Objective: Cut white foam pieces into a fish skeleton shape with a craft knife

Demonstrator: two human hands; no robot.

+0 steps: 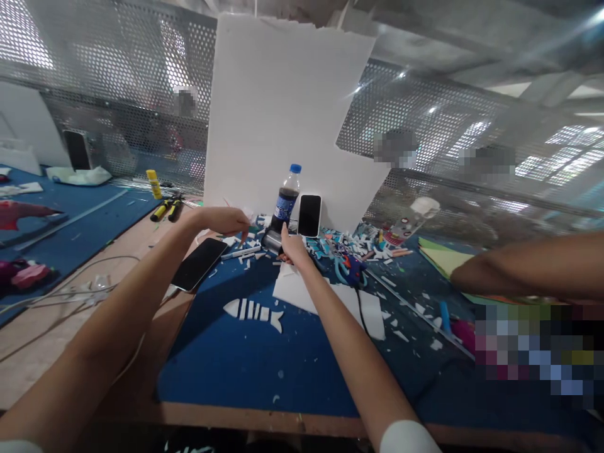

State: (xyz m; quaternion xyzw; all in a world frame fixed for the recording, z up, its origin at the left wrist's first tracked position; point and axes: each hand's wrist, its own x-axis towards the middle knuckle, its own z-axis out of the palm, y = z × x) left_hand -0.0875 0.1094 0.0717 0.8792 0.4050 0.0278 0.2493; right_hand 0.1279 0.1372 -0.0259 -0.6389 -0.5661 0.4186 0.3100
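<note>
Left hand (229,221) pinches a scrap (250,218), right hand (293,247) seemingly closed on the roll (272,240); keep clear of the bottle (285,200) just beyond.

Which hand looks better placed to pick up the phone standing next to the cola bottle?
Probably the right. The right hand sits just below the upright phone, at the base of the cola bottle; the left hand is farther off, on the bottle's other side.
</note>
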